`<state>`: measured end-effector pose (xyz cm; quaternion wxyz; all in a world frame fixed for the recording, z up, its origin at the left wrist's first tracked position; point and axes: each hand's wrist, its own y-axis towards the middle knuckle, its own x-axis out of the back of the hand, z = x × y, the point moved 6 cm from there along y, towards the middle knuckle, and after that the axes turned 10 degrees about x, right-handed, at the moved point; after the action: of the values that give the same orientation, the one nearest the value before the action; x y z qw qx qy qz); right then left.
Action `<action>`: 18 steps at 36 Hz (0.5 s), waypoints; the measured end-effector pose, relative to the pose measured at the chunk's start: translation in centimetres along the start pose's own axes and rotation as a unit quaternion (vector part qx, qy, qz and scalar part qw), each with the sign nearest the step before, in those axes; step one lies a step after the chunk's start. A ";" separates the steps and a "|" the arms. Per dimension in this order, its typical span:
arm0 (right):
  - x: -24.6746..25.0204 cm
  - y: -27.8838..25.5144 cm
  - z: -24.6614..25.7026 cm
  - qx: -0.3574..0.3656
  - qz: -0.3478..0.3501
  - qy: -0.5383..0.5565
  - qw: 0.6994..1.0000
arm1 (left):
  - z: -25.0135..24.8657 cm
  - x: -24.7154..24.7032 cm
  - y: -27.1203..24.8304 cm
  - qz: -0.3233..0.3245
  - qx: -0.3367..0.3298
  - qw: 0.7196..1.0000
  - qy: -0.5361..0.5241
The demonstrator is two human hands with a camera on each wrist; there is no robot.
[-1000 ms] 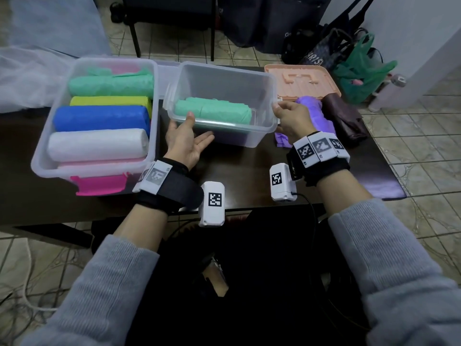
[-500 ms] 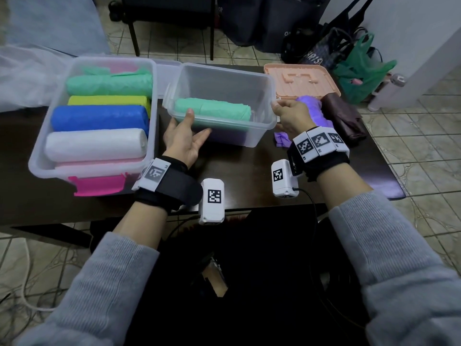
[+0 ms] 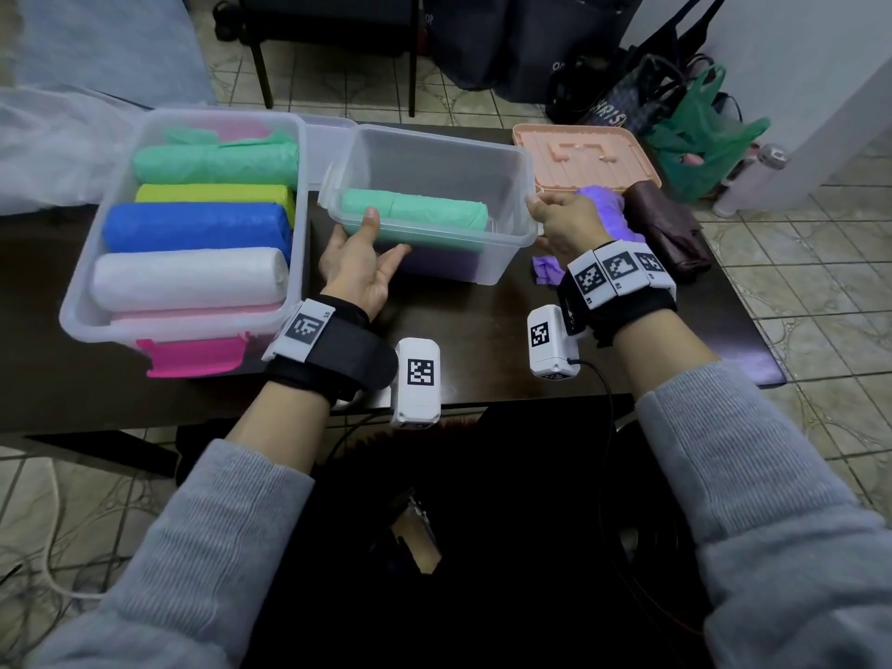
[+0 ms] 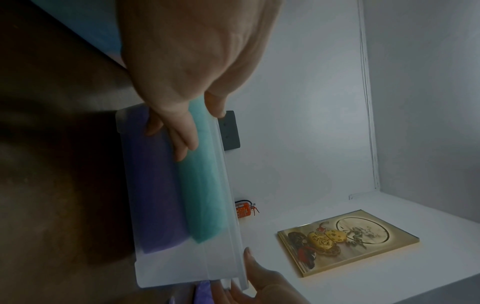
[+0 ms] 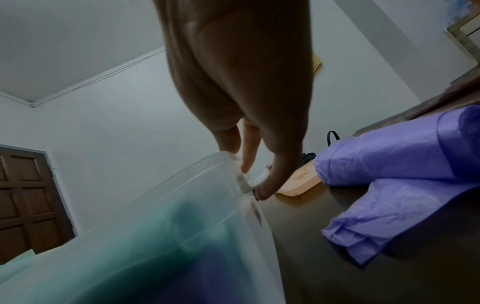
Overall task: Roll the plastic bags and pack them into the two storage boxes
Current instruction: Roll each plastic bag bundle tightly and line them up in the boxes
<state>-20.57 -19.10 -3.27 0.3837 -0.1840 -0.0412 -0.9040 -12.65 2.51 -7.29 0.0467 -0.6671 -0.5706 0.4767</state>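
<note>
The small clear storage box [image 3: 502,185] stands mid-table with a green roll [image 3: 415,214] lying on a purple roll [image 3: 434,265] inside. My left hand [image 3: 381,239] holds its near left corner, thumb over the rim and fingers along the front wall [image 4: 182,263]. My right hand [image 3: 543,219] pinches the rim at the right end [image 5: 244,181]. At the left, the large clear box [image 3: 77,306] holds green, yellow, blue, white and pink rolls. A loose purple bag [image 3: 606,205] lies on the table behind my right hand.
A peach lid [image 3: 584,156] lies at the table's back right, with a dark brown bag [image 3: 666,229] beside the purple one. A pink latch [image 3: 193,359] juts from the large box toward the front edge. Bags and a chair stand on the floor beyond.
Both hands stay on the small box. The left hand's fingers have drawn in slightly against its front wall; the box has barely shifted.
</note>
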 end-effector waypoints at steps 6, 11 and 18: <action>0.0 0.3 -0.3 -0.013 0.011 0.009 1.000 | 0.1 0.0 0.1 -0.002 -0.006 1.000 0.006; 0.0 0.4 -1.1 0.007 0.022 0.002 1.000 | 0.8 0.1 -0.2 -0.035 -0.004 0.999 0.001; 5.6 1.4 -3.9 0.019 -0.098 -0.289 0.952 | 7.4 -0.6 -1.3 -0.055 0.002 0.957 0.286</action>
<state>-24.35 -24.68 -4.99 0.2681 -0.4253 -0.1853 -0.8443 -18.59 -1.11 -10.12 0.2354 -0.7426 -0.5686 0.2641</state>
